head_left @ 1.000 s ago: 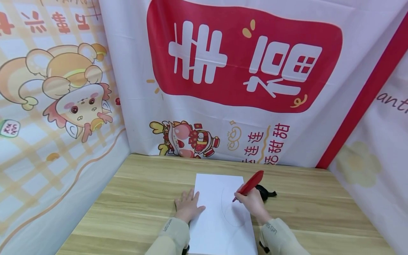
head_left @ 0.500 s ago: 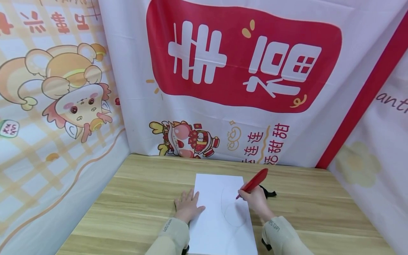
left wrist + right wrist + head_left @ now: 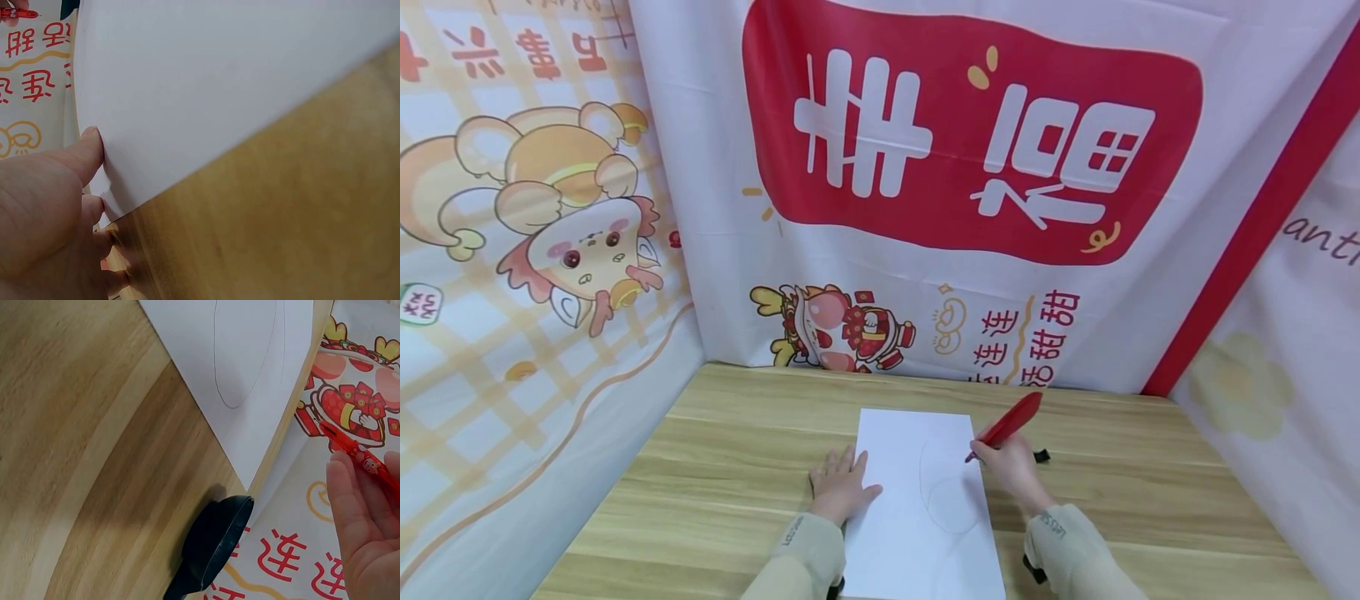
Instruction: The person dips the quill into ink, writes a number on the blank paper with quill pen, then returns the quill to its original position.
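A white sheet of paper (image 3: pixel 895 542) lies on the table, with thin curved lines drawn on its right half. My left hand (image 3: pixel 841 485) rests on its left edge, fingers spread; in the left wrist view the thumb (image 3: pixel 90 150) lies along the paper's border. My right hand (image 3: pixel 1013 471) pinches a red pen (image 3: pixel 1017 417) with a broad, feather-shaped top. The pen point is over the sheet's right edge in the head view. In the right wrist view the red pen (image 3: pixel 359 453) shows against the wall cloth, near my half-open-looking palm (image 3: pixel 372 550).
A black scoop-shaped thing (image 3: pixel 219 540) lies beside the sheet's far right corner; in the head view its black end (image 3: pixel 1042 456) peeks out behind my right hand. The wooden table (image 3: pixel 700 500) meets printed cloth walls (image 3: pixel 730 250) at the back and sides.
My right hand has moved right and slightly away from me with the pen, covering more of the black thing. My left hand and the paper stay in place.
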A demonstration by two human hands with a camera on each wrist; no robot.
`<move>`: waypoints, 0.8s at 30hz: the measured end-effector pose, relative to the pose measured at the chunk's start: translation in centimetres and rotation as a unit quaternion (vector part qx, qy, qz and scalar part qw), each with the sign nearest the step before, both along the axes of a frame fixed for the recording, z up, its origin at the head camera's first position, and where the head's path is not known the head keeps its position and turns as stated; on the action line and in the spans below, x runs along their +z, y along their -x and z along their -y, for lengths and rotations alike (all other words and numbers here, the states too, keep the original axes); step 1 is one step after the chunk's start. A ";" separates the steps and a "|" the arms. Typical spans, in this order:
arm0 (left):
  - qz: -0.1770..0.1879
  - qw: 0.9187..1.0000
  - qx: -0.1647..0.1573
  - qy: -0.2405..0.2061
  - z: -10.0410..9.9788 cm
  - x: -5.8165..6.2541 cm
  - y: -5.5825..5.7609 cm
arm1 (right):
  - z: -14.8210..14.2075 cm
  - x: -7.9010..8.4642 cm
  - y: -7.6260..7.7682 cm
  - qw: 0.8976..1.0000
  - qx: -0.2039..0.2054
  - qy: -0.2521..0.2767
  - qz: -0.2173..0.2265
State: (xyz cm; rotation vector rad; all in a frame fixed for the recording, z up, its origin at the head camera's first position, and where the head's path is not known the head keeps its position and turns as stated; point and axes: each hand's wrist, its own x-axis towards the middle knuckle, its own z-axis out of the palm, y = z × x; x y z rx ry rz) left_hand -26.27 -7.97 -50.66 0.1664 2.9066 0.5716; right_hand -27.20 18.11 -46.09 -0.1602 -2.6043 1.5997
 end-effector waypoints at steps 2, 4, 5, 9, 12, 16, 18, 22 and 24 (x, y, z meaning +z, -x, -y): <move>0.001 1.000 -0.001 -0.002 0.0 0.1 -0.1 | -0.3 0.1 -0.1 1.000 0.002 -0.001 -0.005; 0.001 1.000 -0.001 -0.003 0.0 0.2 -0.1 | -0.5 0.2 -0.1 1.000 0.003 0.002 -0.007; 0.001 1.000 -0.001 -0.004 0.0 0.3 -0.1 | -0.6 0.2 0.0 1.000 0.004 0.000 -0.010; 0.001 1.000 0.000 -0.003 0.0 0.3 -0.2 | -0.9 0.2 0.2 1.000 0.005 -0.003 -0.017; 0.002 1.000 0.000 -0.001 0.0 0.3 -0.1 | -1.2 0.2 0.4 1.000 0.004 -0.015 -0.022; 0.001 1.000 -0.001 -0.001 0.0 0.1 -0.1 | -1.5 0.2 0.6 0.999 -0.004 -0.031 -0.024; 0.000 1.000 -0.002 -0.002 0.1 0.1 -0.1 | -1.7 0.2 0.7 0.999 -0.007 -0.030 -0.023; -0.001 1.000 -0.002 -0.005 0.0 0.0 0.0 | -2.1 0.0 0.8 0.999 -0.007 -0.016 -0.030; -0.001 1.000 -0.002 -0.005 0.0 0.0 0.0 | -2.3 -0.1 0.9 0.999 -0.006 -0.007 -0.031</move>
